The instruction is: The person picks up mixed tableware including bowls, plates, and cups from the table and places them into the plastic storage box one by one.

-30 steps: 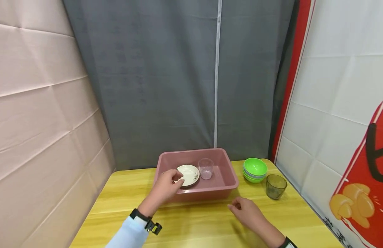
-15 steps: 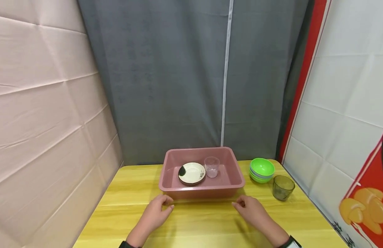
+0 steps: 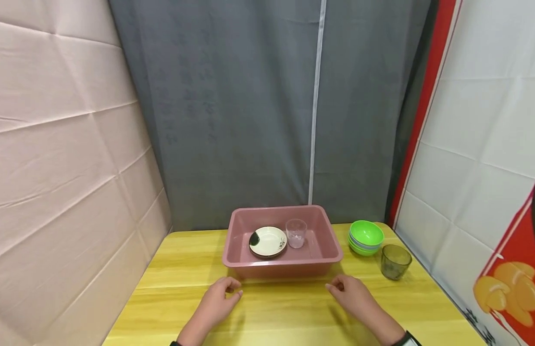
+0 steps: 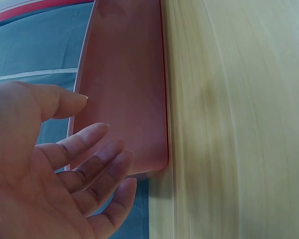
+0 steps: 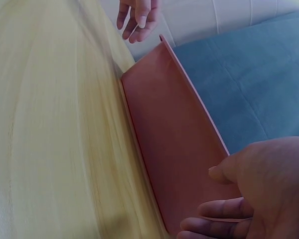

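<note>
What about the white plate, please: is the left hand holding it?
No, the head view shows the left hand empty in front of the pink tub, while the white plate lies inside it.

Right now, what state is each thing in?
Pink tub, upright, open-topped
White plate, face up in the tub
Clear glass, upright in the tub
Bowls, stacked, mouths up; top one empty
Olive glass, mouth up beside the bowls
Left fingers, loosely curled, holding nothing
Right fingers, loosely curled, holding nothing

Grey curtain (image 3: 232, 105); yellow table (image 3: 280, 317); walls (image 3: 64, 168) possibly cloth.
</note>
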The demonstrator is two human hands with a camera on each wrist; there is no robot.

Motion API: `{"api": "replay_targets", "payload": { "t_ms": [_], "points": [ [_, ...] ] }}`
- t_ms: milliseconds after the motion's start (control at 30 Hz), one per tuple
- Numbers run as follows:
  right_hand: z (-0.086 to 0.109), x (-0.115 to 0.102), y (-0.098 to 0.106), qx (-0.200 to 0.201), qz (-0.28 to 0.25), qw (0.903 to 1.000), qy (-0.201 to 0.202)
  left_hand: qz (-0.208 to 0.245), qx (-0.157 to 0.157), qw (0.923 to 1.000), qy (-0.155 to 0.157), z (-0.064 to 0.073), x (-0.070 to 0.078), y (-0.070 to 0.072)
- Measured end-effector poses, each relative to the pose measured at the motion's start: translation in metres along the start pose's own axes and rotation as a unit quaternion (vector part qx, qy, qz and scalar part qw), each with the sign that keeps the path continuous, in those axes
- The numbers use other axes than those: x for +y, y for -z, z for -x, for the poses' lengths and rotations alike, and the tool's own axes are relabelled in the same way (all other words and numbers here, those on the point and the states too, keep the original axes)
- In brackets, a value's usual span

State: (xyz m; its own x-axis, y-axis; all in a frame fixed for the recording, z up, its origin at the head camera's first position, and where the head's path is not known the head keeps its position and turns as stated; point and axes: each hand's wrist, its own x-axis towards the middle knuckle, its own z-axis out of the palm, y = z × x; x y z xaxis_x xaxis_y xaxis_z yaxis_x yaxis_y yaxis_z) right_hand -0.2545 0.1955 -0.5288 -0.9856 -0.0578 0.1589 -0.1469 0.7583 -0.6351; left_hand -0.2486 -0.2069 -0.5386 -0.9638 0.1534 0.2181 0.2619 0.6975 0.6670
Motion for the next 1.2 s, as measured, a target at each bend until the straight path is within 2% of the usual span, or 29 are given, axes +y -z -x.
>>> {"api": "replay_targets", "payload": {
  "t_ms": [200, 367, 533, 667, 867, 1200],
  "points": [
    [-0.004, 0.006, 0.018, 0.013, 0.0, 0.9999, -0.009, 0.003, 0.0, 1.0, -0.007, 0.001, -0.001, 0.0],
    [-0.016, 0.021, 0.063, 0.059, 0.008, 0.9982, -0.011, 0.002, 0.005, 0.9999, -0.012, 0.003, -0.002, -0.001],
    [-0.032, 0.052, 0.11, 0.102, 0.035, 0.9938, -0.027, 0.007, 0.004, 0.9999, -0.012, 0.004, -0.001, 0.0],
    [-0.045, 0.084, 0.134, 0.131, 0.067, 0.9888, -0.028, 0.015, -0.001, 0.9998, -0.009, 0.003, 0.001, 0.0],
    [-0.061, 0.116, 0.147, 0.137, 0.102, 0.985, -0.025, 0.021, -0.003, 0.9997, -0.01, 0.004, -0.002, 0.0],
    [-0.076, 0.143, 0.151, 0.084, 0.168, 0.981, -0.048, 0.018, -0.006, 0.9998, -0.012, 0.006, -0.007, -0.001]
  ]
}}
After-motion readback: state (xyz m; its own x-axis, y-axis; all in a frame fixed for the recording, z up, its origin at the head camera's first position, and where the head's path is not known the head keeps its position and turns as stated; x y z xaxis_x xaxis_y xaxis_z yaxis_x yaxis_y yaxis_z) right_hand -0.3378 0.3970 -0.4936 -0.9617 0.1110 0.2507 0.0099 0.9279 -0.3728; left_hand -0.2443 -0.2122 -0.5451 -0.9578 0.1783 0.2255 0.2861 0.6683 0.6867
